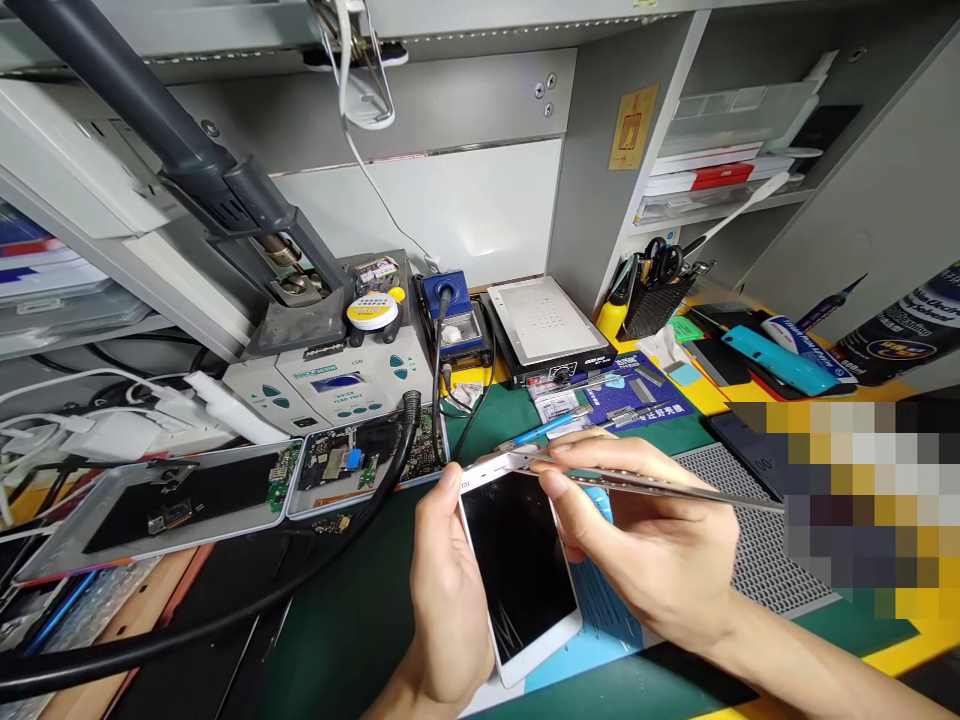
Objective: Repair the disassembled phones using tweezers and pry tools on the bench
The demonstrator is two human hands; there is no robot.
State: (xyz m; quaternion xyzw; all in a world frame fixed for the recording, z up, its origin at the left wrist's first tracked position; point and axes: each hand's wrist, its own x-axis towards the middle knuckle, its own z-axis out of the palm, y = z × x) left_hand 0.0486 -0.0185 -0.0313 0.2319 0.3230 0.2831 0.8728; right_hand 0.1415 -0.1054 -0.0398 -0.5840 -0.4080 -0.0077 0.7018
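Observation:
A white smartphone [525,570] with a dark screen is tilted above the green mat, its top edge pointing away from me. My left hand [450,590] grips it along the left side, the thumb at the top left corner. In my right hand [652,540] is a pair of metal tweezers [660,486], held between thumb and fingers. The tweezers' tips are at the phone's top edge, near its earpiece, where a small light-coloured piece shows; whether they grip it is too small to tell. Some right fingers are hidden behind the phone.
Two trays of phone parts [289,480] lie at the left, crossed by a black hose [330,560]. Behind stand a soldering station [337,385], a blue iron holder [446,310] and a metal heating plate [551,325]. A perforated grey mat [772,540] lies right, below a teal tool [780,360].

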